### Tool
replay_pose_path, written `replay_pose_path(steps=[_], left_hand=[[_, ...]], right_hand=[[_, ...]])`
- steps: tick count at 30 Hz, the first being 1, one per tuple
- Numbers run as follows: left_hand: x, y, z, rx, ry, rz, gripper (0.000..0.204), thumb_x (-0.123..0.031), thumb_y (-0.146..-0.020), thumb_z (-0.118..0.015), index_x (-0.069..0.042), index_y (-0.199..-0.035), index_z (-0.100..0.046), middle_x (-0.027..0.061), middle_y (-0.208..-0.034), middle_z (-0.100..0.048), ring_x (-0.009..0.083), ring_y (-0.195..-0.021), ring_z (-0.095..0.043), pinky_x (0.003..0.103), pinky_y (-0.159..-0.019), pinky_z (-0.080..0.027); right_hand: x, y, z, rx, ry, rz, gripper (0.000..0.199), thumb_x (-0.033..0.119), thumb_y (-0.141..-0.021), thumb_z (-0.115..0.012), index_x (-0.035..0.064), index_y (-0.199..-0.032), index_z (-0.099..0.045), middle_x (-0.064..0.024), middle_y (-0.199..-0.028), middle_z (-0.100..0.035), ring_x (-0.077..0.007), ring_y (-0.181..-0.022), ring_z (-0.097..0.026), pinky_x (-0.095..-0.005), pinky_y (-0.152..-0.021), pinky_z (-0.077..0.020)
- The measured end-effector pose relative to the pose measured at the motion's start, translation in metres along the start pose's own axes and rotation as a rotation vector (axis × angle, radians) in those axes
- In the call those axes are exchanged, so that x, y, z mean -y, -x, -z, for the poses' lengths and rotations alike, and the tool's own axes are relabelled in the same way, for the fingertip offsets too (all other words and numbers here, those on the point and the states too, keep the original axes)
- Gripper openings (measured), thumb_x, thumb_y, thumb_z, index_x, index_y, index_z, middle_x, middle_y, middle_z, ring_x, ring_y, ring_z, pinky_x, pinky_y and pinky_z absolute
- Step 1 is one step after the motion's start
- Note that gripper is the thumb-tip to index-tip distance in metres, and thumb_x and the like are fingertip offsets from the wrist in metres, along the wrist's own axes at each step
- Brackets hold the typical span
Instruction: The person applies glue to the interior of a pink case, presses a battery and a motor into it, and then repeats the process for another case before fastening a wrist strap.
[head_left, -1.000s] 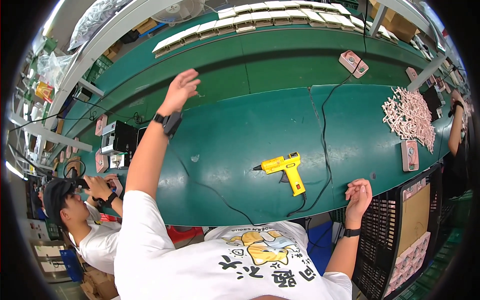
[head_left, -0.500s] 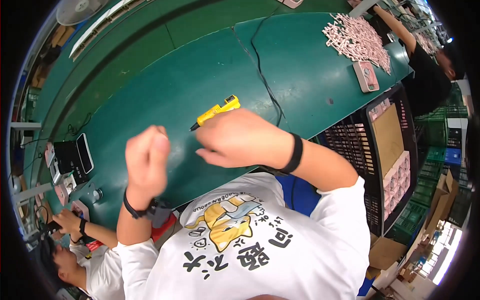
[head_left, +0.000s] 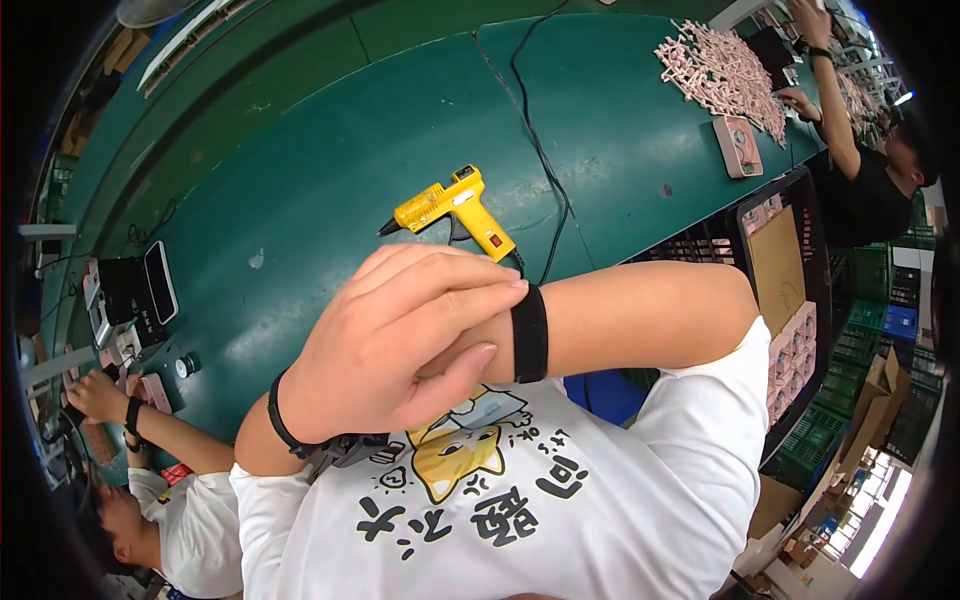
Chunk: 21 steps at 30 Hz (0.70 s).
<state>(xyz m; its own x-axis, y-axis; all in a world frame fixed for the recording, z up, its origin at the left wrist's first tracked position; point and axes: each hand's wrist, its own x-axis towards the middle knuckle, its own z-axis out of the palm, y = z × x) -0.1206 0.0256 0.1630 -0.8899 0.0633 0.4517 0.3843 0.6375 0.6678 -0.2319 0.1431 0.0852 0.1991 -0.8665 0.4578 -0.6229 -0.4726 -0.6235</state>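
Note:
My left hand (head_left: pixel 400 340) lies over my right hand in front of my chest and covers it almost fully. A black watch sits on the left wrist. My right forearm (head_left: pixel 640 320) comes in from the right, with a black wristband (head_left: pixel 529 334) at the wrist. I cannot see the fingers of the right hand. Just beyond my hands, a yellow glue gun (head_left: pixel 455 205) lies on the green table (head_left: pixel 330 170), nozzle to the left. Its black cable (head_left: pixel 540 150) runs away across the table. Neither hand touches the gun.
A heap of small pink parts (head_left: pixel 715 70) and a pink flat device (head_left: pixel 738 146) lie far right, where a person in black (head_left: pixel 860 190) reaches up. A black crate (head_left: pixel 785 270) stands at the right edge. Black equipment (head_left: pixel 140 290) and another person (head_left: pixel 180 510) are at the left.
My left hand was reaching far over the table and my right hand was at the near edge. Both have come in to my chest, and the left now covers the right.

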Motion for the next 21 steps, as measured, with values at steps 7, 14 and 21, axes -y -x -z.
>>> replay_pose_path(steps=[7,14,21], left_hand=[[-0.002,-0.006,0.001,0.042,0.046,0.004,0.043,0.0,-0.077,-0.081,-0.006,-0.119,-0.079,0.0096,-0.122,-0.077,0.0292,-0.099,-0.075,0.042,-0.089,-0.057],[-0.007,-0.012,0.002,0.014,0.08,0.031,0.028,-0.001,-0.078,-0.086,-0.007,-0.103,-0.076,0.0075,-0.115,-0.078,0.0287,-0.094,-0.074,0.041,-0.083,-0.058],[-0.013,-0.029,0.015,0.192,0.229,0.279,0.016,0.001,-0.089,-0.082,-0.004,-0.099,-0.071,0.0133,-0.116,-0.074,0.0308,-0.099,-0.071,0.042,-0.089,-0.056]], right_hand=[[0.0,-0.001,0.001,0.062,-0.063,-0.067,0.024,0.022,-0.103,-0.063,0.0094,-0.122,-0.073,-0.0121,-0.127,-0.074,-0.0254,-0.118,-0.072,-0.0395,-0.097,-0.0578],[0.003,-0.004,-0.001,0.12,-0.122,-0.134,0.026,0.021,-0.103,-0.063,0.0094,-0.124,-0.072,-0.0126,-0.129,-0.073,-0.0255,-0.12,-0.071,-0.0393,-0.099,-0.0571],[-0.011,-0.009,0.004,0.193,-0.189,-0.185,0.027,0.021,-0.104,-0.063,0.0094,-0.126,-0.072,-0.0131,-0.132,-0.072,-0.0255,-0.123,-0.07,-0.0392,-0.1,-0.0565]])
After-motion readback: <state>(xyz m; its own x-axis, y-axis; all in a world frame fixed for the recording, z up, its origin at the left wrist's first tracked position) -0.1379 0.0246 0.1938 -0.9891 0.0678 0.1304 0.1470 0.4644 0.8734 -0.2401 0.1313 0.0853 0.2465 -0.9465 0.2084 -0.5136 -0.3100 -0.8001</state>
